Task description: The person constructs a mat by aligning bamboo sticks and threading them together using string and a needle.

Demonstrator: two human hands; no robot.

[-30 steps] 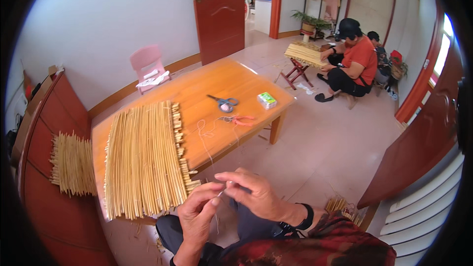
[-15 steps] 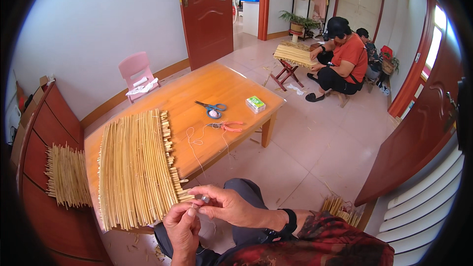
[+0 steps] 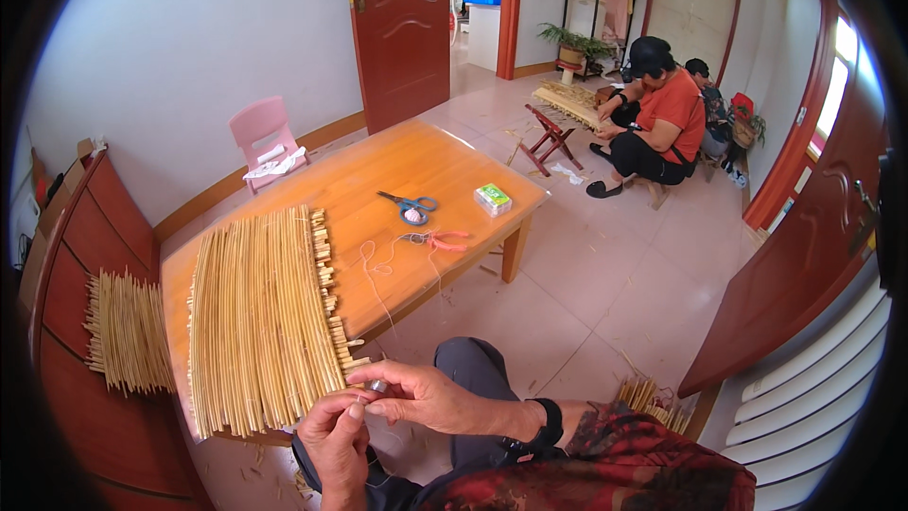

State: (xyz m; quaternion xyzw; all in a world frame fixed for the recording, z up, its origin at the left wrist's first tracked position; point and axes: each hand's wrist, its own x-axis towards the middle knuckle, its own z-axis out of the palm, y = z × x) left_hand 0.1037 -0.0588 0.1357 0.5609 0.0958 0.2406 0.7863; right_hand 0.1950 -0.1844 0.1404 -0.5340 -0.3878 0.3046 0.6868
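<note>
My left hand (image 3: 336, 435) pinches a thin white thread (image 3: 360, 398) between thumb and forefinger. My right hand (image 3: 426, 402) meets it at the fingertips, closed on the same thread, with a small silvery object (image 3: 378, 387) at its fingers that I cannot make out. A mat of pale reed sticks (image 3: 260, 312) lies on the wooden table (image 3: 473, 161) just beyond my hands. To its right are blue-handled scissors (image 3: 424, 204), a small thread ball (image 3: 412, 215), orange-handled pliers (image 3: 445, 240) with loose thread around them, and a green-and-white box (image 3: 493, 199).
A pink chair (image 3: 255, 128) stands behind the table; reed bundles (image 3: 128, 331) sit at left and lower right (image 3: 643, 402). A person in red (image 3: 667, 118) works on a mat on a folding stand; other people sit farther back. A red door (image 3: 785, 246) and white radiator (image 3: 804, 397) are at right.
Both my hands have moved left and down, closer to the mat's near corner, still joined at the thread. The view has shifted slightly.
</note>
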